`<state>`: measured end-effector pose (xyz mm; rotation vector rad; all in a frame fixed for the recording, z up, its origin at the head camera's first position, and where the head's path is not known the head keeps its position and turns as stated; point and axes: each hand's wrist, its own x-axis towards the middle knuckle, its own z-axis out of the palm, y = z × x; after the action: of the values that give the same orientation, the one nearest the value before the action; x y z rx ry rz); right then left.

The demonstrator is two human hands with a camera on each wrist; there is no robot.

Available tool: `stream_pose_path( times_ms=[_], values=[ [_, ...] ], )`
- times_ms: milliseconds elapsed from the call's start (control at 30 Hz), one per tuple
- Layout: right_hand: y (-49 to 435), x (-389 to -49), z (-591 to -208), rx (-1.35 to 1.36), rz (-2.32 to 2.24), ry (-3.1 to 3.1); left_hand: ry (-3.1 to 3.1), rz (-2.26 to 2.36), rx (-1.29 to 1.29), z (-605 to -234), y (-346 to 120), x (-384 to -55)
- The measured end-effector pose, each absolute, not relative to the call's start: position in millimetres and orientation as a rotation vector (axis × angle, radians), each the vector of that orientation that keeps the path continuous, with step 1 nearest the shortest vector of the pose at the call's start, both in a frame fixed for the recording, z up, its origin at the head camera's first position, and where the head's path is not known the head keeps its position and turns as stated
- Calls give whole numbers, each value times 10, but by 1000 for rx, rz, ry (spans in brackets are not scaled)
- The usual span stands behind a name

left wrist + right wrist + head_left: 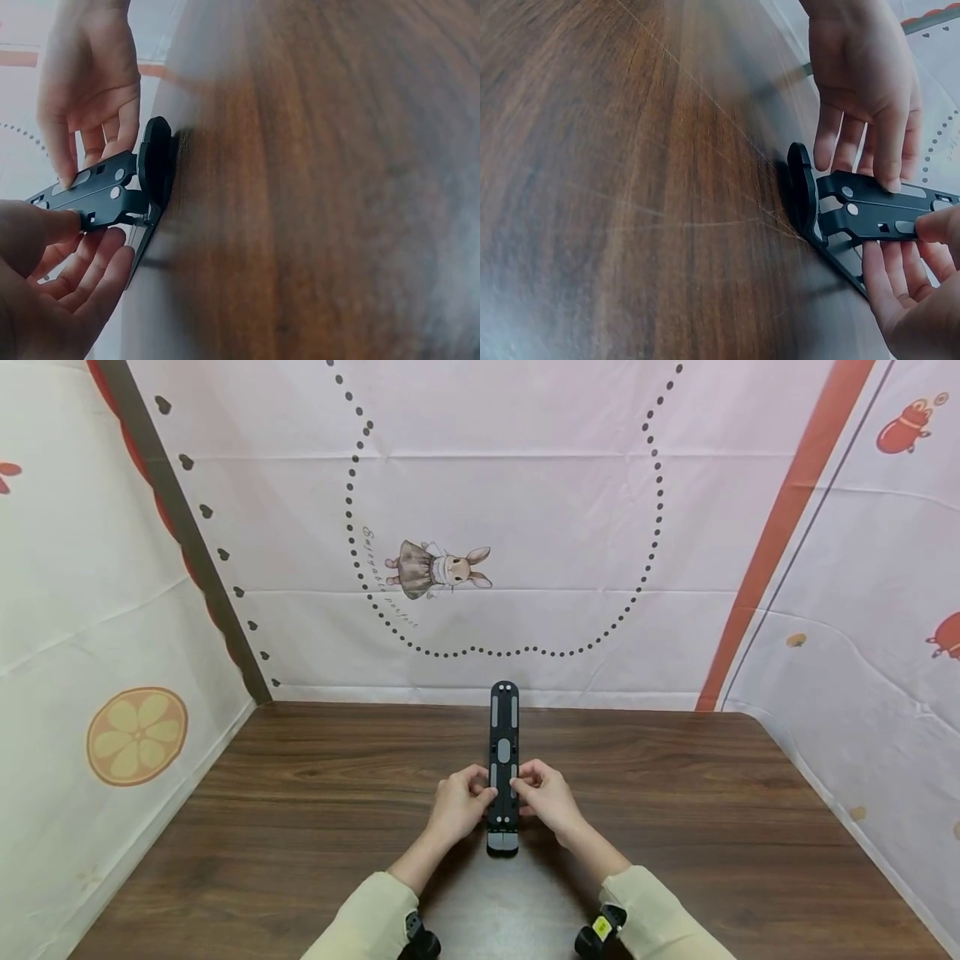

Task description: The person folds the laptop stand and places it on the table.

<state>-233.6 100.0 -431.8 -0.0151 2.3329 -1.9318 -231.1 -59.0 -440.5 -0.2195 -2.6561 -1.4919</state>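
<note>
A black folding laptop stand (504,774), folded into a narrow bar with grey pads on top, is held near the middle of the table, its long side pointing away from me. My left hand (459,802) pinches its left edge, thumb on top and fingers beneath. On the opposite edge my right hand (551,800) pinches it the same way. In the left wrist view, the stand (101,196) tilts up from the table at the near end, where a rounded hook sits. The right wrist view shows the hinged legs of the stand (866,206) by that hook.
The brown wood-grain table (337,752) reaches back to a white printed cloth (525,510) with a rabbit figure. Similar cloth hangs at the left (60,710) and right (862,610). Each wrist carries a small black camera (592,935).
</note>
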Motion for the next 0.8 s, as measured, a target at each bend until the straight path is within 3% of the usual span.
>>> stream_pose_path(
  times_ms=[800],
  values=[
    [1049,-2375,-4340,-46,-1883,2313,-2729,-1194,-217,-4367,-577,-2073]
  ],
)
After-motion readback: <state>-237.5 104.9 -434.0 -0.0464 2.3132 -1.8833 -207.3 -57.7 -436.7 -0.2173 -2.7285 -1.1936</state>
